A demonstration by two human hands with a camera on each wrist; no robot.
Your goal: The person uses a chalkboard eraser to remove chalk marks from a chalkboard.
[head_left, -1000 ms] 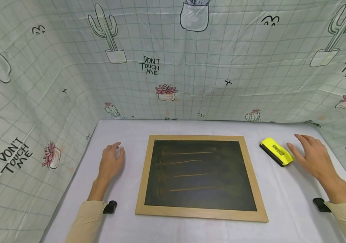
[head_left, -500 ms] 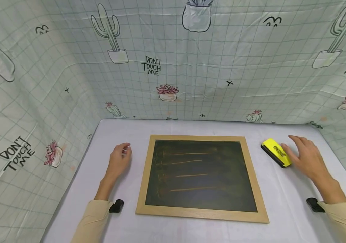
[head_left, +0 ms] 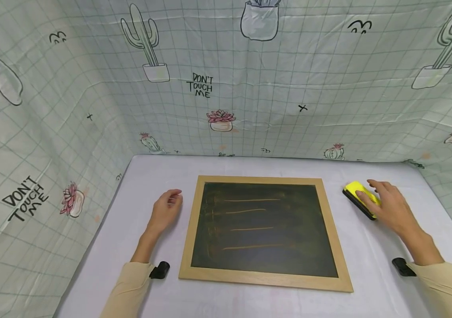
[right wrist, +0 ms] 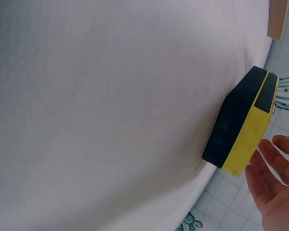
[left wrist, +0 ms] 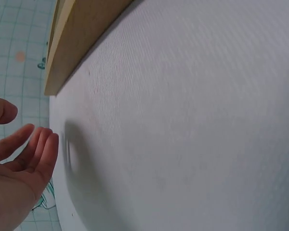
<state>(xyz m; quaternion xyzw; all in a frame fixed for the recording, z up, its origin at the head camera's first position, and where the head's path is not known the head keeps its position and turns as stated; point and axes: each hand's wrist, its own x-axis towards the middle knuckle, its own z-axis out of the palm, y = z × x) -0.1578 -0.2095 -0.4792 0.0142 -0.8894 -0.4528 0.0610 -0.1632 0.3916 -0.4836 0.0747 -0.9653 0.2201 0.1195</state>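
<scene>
A small chalkboard (head_left: 265, 258) in a light wooden frame lies flat mid-table, bearing several faint orange chalk lines. To its right is a yellow and black board eraser (head_left: 354, 187), partly covered by my right hand (head_left: 390, 210) in the head view. The right wrist view shows that hand (right wrist: 279, 185) beside the yellow side of the eraser (right wrist: 245, 137), fingers loosely bent and not wrapped round it; whether a fingertip touches it I cannot tell. Left of the board, my left hand (head_left: 165, 214) hovers with loosely bent fingers and holds nothing.
A white cloth covers the table (head_left: 265, 302). Behind and at the sides hangs a grid-patterned curtain (head_left: 261, 88) with cactus drawings. Black wrist devices, such as the left one (head_left: 160, 270), sit at both beige sleeves (head_left: 128, 289).
My right hand has moved left, from beside the eraser to over its right part. My left hand has shifted right, closer to the chalkboard. Board and eraser lie as before.
</scene>
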